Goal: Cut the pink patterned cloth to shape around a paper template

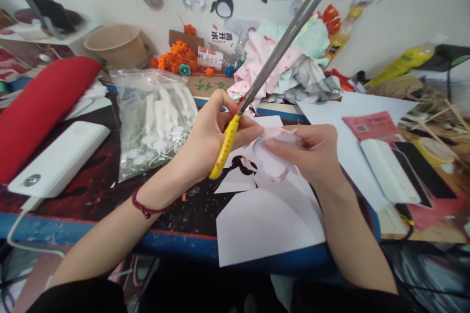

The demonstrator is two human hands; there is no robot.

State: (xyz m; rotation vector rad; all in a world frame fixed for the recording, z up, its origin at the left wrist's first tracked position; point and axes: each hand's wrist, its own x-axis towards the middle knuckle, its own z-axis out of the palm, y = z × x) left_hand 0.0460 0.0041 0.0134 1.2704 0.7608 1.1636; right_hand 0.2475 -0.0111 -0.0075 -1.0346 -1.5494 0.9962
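Scissors (230, 144) with a yellow handle are held in my left hand (211, 137), their long blades pointing up and to the right, away from the paper. The fingertips of that hand also reach the edge of a small white-and-pink cut paper piece (273, 151). My right hand (312, 149) pinches this piece between thumb and fingers, so part of it is hidden. Below the hands, white paper sheets (270, 225) lie on the dark table mat, with black and pink scraps (244, 164) on top.
A clear plastic bag (150, 127) of white-and-green items lies at left, beside a white power bank (58, 156) and a red case (47, 112). Crumpled cloth or paper (282, 68) and orange flowers (179, 56) stand behind. A phone (413, 176) and tissue pack (389, 171) are right.
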